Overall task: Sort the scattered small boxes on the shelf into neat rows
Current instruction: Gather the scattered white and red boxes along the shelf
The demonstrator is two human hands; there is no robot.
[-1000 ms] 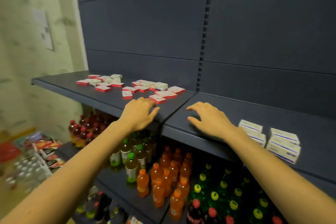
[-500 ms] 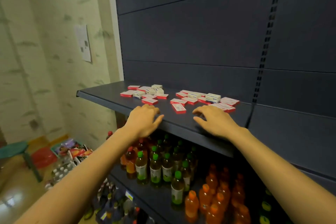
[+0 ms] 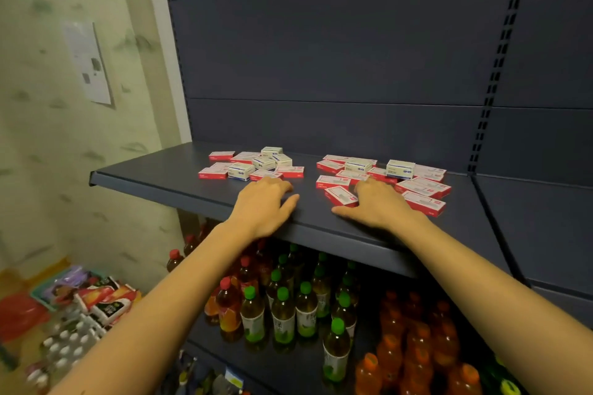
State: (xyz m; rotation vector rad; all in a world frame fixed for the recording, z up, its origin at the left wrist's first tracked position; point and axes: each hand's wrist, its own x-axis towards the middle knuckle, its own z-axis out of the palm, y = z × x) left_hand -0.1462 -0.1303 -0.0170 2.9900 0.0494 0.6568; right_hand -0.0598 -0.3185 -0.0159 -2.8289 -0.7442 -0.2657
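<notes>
Two bare hands lie palm down on the near part of a dark blue-grey upper shelf (image 3: pixel 154 179), fingers loose and grasping nothing. The left hand (image 3: pixel 261 207) sits just in front of the left cluster of small boxes (image 3: pixel 250 165), a jumble of flat red-and-white boxes with a few white-and-blue ones piled among them; its fingertips reach the nearest red box (image 3: pixel 266 175), though contact cannot be confirmed. The right hand (image 3: pixel 380 207) rests just beside a slanted red-and-white box (image 3: pixel 340 196) at the near edge of the right cluster of small boxes (image 3: pixel 401 178), which lies scattered at mixed angles toward the shelf's far right. A bare strip of shelf separates the two clusters. The lower shelf (image 3: pixel 288 369) holds upright drink bottles: red-capped bottles (image 3: pixel 227 305) at left, green-capped bottles (image 3: pixel 282 314) in the middle, orange bottles (image 3: pixel 417 340) at right. On the floor at far left, a teal basket (image 3: pixel 41 292) holds snack packets (image 3: pixel 106 298).
</notes>
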